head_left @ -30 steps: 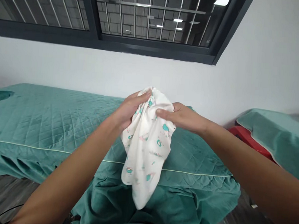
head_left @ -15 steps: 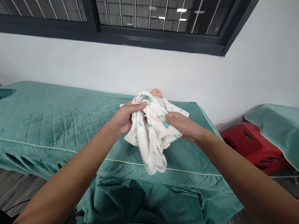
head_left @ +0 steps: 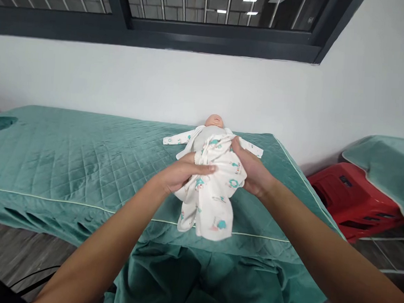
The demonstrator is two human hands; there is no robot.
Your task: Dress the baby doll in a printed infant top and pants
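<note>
Both my hands hold a pair of white baby pants (head_left: 216,190) with teal print, bunched at the top and hanging in two leg-like parts toward the bed's near edge. My left hand (head_left: 186,170) grips the left side, its thumb lying over the front of the cloth. At the upper right edge, my right hand (head_left: 251,167) pinches the fabric between thumb and fingers. Beyond the pants a baby doll (head_left: 214,120) lies on its back, head toward the wall. A printed baby top (head_left: 178,139) is spread under or around it, sleeves out to both sides. The pants hide the doll's lower body.
A green quilted cover (head_left: 82,160) lies over the bed, which stands against a white wall (head_left: 141,81). Above is a dark-framed window (head_left: 214,42) with bars. To the right are a red plastic stool (head_left: 355,196) and another green-covered surface (head_left: 383,161).
My right hand has moved up to the top edge of the pants, and my left has shifted lower on them. The cloth is less crumpled, and more of the doll and top shows.
</note>
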